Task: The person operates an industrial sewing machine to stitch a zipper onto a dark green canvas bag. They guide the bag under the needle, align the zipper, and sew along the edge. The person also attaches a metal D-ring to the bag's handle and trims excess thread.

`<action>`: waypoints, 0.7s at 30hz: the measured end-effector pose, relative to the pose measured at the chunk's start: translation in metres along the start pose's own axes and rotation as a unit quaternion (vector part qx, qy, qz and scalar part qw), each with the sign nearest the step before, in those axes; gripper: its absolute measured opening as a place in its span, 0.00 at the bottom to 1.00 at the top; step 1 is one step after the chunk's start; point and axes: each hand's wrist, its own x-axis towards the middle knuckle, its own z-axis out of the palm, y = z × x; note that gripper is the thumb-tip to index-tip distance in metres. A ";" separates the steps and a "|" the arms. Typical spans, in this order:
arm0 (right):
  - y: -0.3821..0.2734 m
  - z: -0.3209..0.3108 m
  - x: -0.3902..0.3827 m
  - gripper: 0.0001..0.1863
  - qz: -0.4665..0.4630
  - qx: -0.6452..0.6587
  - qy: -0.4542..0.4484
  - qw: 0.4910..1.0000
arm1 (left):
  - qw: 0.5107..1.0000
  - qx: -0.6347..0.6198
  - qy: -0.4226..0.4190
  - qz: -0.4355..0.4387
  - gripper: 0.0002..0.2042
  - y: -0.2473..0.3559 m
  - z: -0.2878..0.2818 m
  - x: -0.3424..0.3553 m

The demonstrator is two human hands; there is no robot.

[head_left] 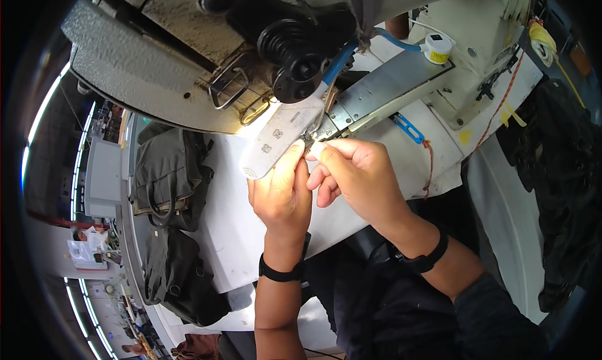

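Observation:
My left hand [281,194] is at the needle area of a sewing machine [160,87], thumb and fingers closed beside the metal presser parts [308,136]. What it grips, if anything, is too small to tell. Close by on the right, my right hand [365,175] pinches thumb against forefinger, the other fingers curled; the thing between the tips cannot be made out. A pale rounded plate [276,140] with printed marks slants just above my left hand. Beyond my fingertips runs the machine's metal bed [395,84].
Two dark bags [172,178] [182,275] lie along the left of the white table [232,234]. Right of the bed lies a blue slotted tool [409,128] tied to a reddish cord. A white round container [437,48] stands on the bed. Dark cloth [567,191] hangs at far right.

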 end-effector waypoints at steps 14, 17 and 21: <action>-0.029 -0.025 0.033 0.10 -0.219 -0.345 0.001 0.913 | 0.981 -0.005 -0.114 0.155 0.14 -0.024 -0.027 0.032; -0.036 -0.026 0.038 0.14 -0.201 -0.348 -0.014 0.916 | 0.982 0.018 -0.135 0.132 0.15 -0.025 -0.028 0.030; -0.036 -0.027 0.041 0.15 -0.204 -0.370 -0.015 0.906 | 0.992 0.067 -0.092 0.050 0.17 -0.018 -0.011 0.014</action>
